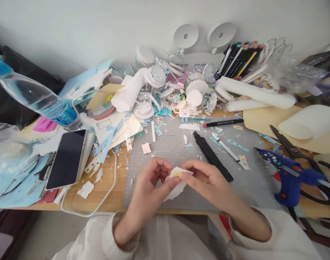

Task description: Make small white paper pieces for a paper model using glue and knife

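Note:
Both hands meet over the near edge of a grey cutting mat [178,151]. My left hand [151,184] and my right hand [205,178] pinch a small white paper piece [177,180] between their fingertips. The piece has a yellowish patch on top, and a torn flap hangs below it. A black craft knife [212,156] and a white pen [229,151] lie on the mat just beyond my right hand.
A blue glue gun [289,173] and black scissors [297,151] lie to the right. At left are a phone [66,159] and a water bottle [37,99]. Paper scraps, white foam rolls [256,94] and markers [240,59] crowd the back of the table.

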A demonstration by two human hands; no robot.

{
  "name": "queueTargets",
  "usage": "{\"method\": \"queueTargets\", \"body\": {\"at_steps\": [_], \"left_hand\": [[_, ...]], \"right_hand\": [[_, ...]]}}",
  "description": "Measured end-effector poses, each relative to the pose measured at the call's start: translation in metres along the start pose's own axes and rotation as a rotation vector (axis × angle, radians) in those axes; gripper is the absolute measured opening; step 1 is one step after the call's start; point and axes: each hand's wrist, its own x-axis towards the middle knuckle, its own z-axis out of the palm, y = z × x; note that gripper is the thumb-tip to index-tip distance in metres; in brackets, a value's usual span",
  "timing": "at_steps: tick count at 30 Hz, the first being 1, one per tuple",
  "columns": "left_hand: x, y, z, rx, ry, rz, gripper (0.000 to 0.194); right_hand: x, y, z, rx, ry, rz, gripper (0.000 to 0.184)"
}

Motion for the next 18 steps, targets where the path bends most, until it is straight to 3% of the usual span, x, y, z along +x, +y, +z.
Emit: {"method": "queueTargets", "body": {"at_steps": [4, 8, 12, 18], "left_hand": [[-0.009, 0.0, -0.004, -0.074, 0.063, -0.05, 0.017], [-0.014, -0.001, -0.01, 0.053, 0.074, -0.069, 0.016], [-0.016, -0.006, -0.013, 0.121, 0.098, -0.129, 0.02], [-0.009, -0.014, -0.007, -0.019, 0.101, -0.162, 0.021]], "right_hand": [[0.017, -0.02, -0.005, 0.035, -0.172, -0.001, 0.016], [0.032, -0.014, -0.002, 0.09, -0.28, 0.033, 0.018], [0.035, 0.001, 0.002, 0.187, -0.272, 0.06, 0.018], [0.031, 0.006, -0.003, 0.273, -0.227, 0.089, 0.014]]}}
